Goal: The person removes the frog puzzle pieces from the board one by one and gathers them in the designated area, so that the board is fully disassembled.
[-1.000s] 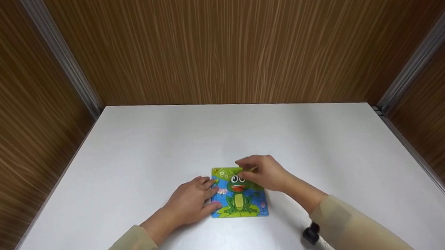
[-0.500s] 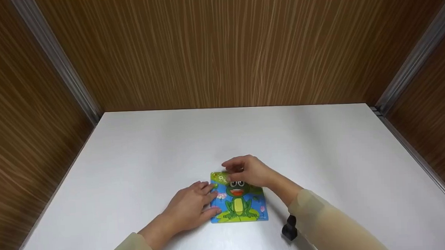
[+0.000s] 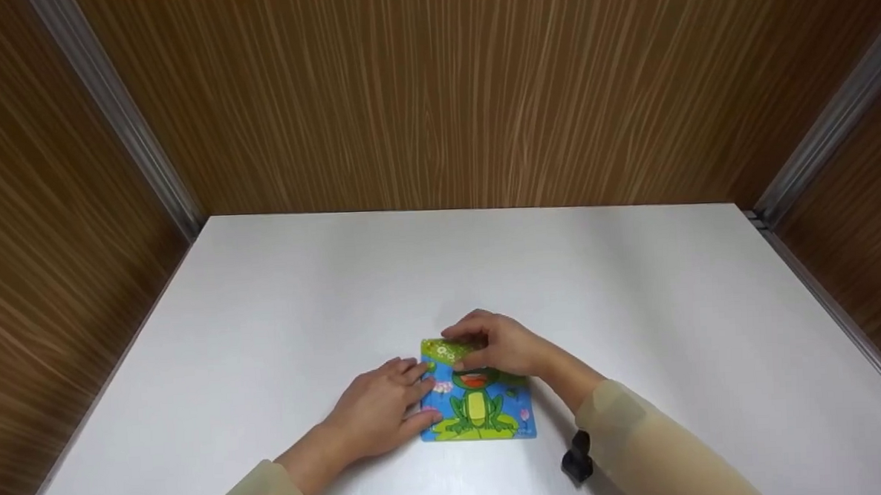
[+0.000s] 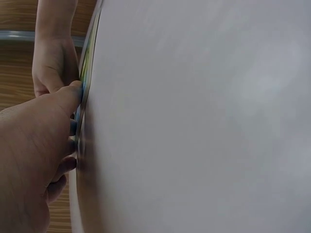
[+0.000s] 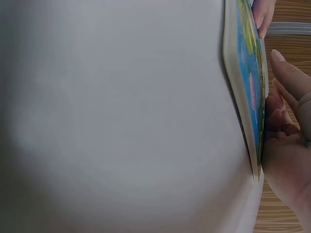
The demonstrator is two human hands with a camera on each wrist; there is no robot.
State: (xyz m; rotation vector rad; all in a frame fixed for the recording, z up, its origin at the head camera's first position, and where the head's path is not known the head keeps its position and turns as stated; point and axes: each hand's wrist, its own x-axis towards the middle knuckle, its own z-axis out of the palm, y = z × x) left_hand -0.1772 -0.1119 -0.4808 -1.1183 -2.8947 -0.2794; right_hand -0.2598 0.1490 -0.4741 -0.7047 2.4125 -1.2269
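Observation:
A square puzzle board (image 3: 477, 408) with a green frog on blue lies flat on the white table; its pale side edge and bright top also show in the right wrist view as a thin board (image 5: 249, 73). My left hand (image 3: 377, 408) rests along its left edge, fingers spread and fingertips on the picture. In the left wrist view, the left thumb (image 4: 73, 94) presses at the board's rim. Over the upper part, my right hand (image 3: 515, 346) covers the frog's eyes, thumb and index finger apart. Its other fingers (image 5: 276, 114) are bent against the board's face.
White tabletop (image 3: 324, 297) surrounds the board on all sides. Wood-grain panels (image 3: 434, 99) stand at the back and both sides, with metal rails (image 3: 119, 116) at the corners. A black wrist fitting (image 3: 577, 461) hangs beneath the right sleeve.
My right hand has shifted left from the board's upper right, and its thumb has slid down over the frog's eyes. The left hand stays at the left edge.

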